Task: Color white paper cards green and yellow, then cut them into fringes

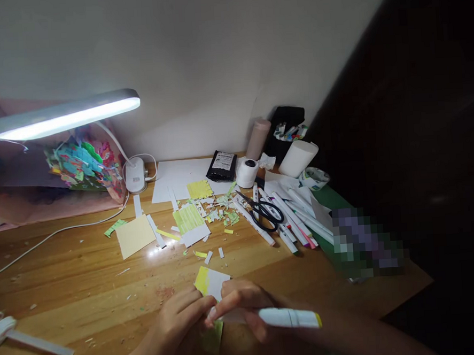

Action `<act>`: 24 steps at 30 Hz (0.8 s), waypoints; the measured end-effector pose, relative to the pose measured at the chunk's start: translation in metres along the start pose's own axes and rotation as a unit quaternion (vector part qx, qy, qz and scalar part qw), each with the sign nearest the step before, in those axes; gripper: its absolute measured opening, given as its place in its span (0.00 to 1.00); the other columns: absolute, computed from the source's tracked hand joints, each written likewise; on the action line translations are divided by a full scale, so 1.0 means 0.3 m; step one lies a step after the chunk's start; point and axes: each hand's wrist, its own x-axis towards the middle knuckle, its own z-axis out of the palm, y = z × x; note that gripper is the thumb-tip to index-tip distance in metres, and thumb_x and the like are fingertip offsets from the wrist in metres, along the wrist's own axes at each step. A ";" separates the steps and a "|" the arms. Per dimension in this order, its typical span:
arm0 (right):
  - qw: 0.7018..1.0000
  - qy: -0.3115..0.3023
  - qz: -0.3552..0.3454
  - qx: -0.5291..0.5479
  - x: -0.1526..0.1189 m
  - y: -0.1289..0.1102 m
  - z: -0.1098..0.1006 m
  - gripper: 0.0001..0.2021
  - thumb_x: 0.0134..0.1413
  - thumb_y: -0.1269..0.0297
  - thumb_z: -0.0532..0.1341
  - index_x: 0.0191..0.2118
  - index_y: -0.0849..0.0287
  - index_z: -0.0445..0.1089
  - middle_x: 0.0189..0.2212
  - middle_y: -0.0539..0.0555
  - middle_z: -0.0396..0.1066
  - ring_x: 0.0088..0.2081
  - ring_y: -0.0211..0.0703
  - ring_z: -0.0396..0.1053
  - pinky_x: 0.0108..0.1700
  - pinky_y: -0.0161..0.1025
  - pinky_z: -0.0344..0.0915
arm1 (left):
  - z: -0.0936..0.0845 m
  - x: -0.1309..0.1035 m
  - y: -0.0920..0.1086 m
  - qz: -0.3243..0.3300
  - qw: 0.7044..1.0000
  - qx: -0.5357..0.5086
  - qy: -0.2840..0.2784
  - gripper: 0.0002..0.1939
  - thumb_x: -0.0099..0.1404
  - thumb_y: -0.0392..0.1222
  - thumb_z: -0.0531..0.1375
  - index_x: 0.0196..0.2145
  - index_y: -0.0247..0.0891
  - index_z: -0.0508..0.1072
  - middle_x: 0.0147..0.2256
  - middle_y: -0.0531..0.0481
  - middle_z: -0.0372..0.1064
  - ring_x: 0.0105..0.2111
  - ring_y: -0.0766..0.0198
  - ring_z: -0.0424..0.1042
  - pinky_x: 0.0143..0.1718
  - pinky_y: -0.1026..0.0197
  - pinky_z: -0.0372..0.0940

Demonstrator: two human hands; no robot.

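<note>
A white marker with a yellow end lies across my right hand, whose fingers are closed around it near the front edge of the table. Its tip is hidden by the fingers. Touching the right fingertips, my left hand has its fingers bent over a paper; whether it grips the paper is hidden. A white card with a yellow-coloured left part shows just beyond both hands. Below them is a yellow-green piece, partly covered by the left hand.
Black scissors rest on several white markers at the right. Paper scraps, a half-green card and a cream square lie farther back. A lit lamp hangs over the left; a white tool is front left.
</note>
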 end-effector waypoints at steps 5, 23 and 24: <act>0.992 0.072 0.004 0.099 -0.012 -0.029 0.006 0.28 0.59 0.43 0.44 0.42 0.59 0.71 0.33 0.58 0.75 0.33 0.44 0.71 0.37 0.40 0.67 | 0.019 -0.008 0.000 -0.026 1.000 -0.007 0.002 0.12 0.70 0.38 0.46 0.41 0.37 0.68 0.25 0.49 0.66 0.24 0.66 0.65 0.24 0.68 0.59; 0.998 0.045 -0.017 0.045 -0.015 -0.005 0.007 0.26 0.62 0.49 0.41 0.42 0.62 0.68 0.30 0.57 0.72 0.33 0.44 0.70 0.36 0.39 0.66 | 0.025 -0.015 -0.001 -0.056 0.998 0.007 -0.018 0.10 0.67 0.34 0.49 0.41 0.37 0.69 0.29 0.48 0.68 0.29 0.65 0.67 0.29 0.66 0.61; 0.999 0.041 0.008 0.026 -0.010 0.003 -0.003 0.25 0.61 0.48 0.41 0.44 0.61 0.66 0.27 0.54 0.70 0.30 0.42 0.68 0.33 0.38 0.64 | 0.023 -0.013 -0.002 -0.073 0.997 0.006 -0.021 0.10 0.67 0.35 0.49 0.41 0.38 0.69 0.29 0.49 0.69 0.29 0.65 0.68 0.30 0.66 0.62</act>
